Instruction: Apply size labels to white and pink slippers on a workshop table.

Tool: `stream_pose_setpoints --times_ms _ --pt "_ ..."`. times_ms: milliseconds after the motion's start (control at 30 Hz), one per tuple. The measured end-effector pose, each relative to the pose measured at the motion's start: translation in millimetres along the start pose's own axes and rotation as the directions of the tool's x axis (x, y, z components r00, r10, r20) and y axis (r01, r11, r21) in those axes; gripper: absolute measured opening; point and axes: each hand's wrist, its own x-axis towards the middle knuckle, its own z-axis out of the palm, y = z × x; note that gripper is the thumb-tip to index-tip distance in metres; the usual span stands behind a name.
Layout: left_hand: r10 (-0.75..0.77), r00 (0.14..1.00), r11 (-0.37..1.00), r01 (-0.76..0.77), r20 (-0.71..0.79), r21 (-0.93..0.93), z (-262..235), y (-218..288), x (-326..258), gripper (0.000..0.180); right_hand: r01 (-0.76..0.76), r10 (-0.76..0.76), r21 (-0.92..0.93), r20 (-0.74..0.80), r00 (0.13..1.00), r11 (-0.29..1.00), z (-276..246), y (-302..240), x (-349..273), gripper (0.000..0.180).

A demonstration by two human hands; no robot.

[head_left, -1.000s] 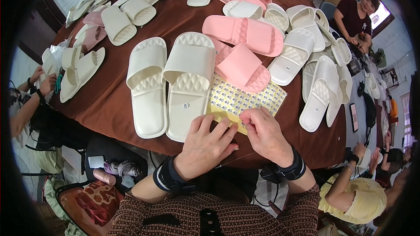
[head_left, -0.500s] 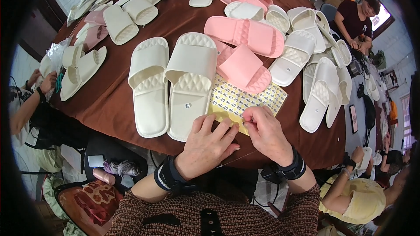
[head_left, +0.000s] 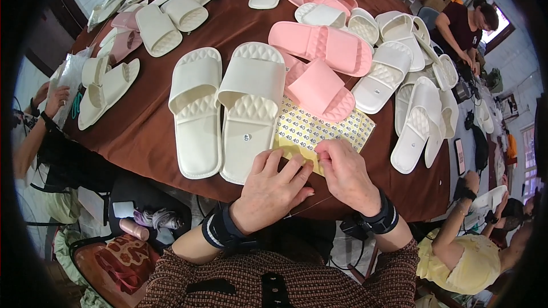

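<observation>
A yellow-backed sheet of small round stickers (head_left: pixel 302 131) lies at the table's near edge, its upper part under a pink slide sandal (head_left: pixel 321 88). Across the sheet's near edge my left hand (head_left: pixel 274 185) rests with its fingers spread. My right hand (head_left: pixel 347 177) is closed in a pinch over the sheet's near right part; whatever the fingertips hold is hidden. Left of the sheet, a pair of white slide sandals stands side by side: the left sandal (head_left: pixel 197 142) and the right sandal (head_left: pixel 248 157), which bears a small round sticker (head_left: pixel 246 137) on its heel.
Several white slides (head_left: pixel 381 80) and another pink slide (head_left: pixel 319 45) are heaped at the right. More slides (head_left: pixel 158 31) lie far left on the brown tablecloth (head_left: pixel 142 108). Co-workers sit left and right, one in a yellow top (head_left: pixel 459 259). A chair (head_left: pixel 108 262) stands at lower left.
My hands stay almost in place over the sticker sheet. The co-worker at the left has raised a hand with a clear bag; the one at the right has shifted a white slide.
</observation>
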Motion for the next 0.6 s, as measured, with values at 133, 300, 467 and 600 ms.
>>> stream_pose_setpoints --times_ms 133,300,467,600 --pt "-0.002 1.0 1.0 0.002 -0.008 -0.004 -1.0 0.4 0.2 0.048 -0.098 0.099 0.138 -0.003 0.995 0.986 -2.4 3.5 -3.0 0.021" --pt "0.001 1.0 1.0 -0.001 -0.009 -0.001 -1.0 0.4 0.4 0.047 -0.023 0.023 0.075 -0.004 1.0 0.997 -2.3 4.6 -1.1 0.023" --pt "0.002 1.0 1.0 -0.002 -0.011 -0.007 1.2 0.2 0.3 0.048 0.008 -0.008 0.015 -0.005 1.0 1.0 -1.8 2.6 0.6 0.025" --pt "0.004 1.0 1.0 -0.004 -0.02 -0.001 -0.2 0.4 0.3 0.049 0.046 -0.047 -0.074 -0.014 0.999 0.996 0.6 0.4 1.9 0.024"
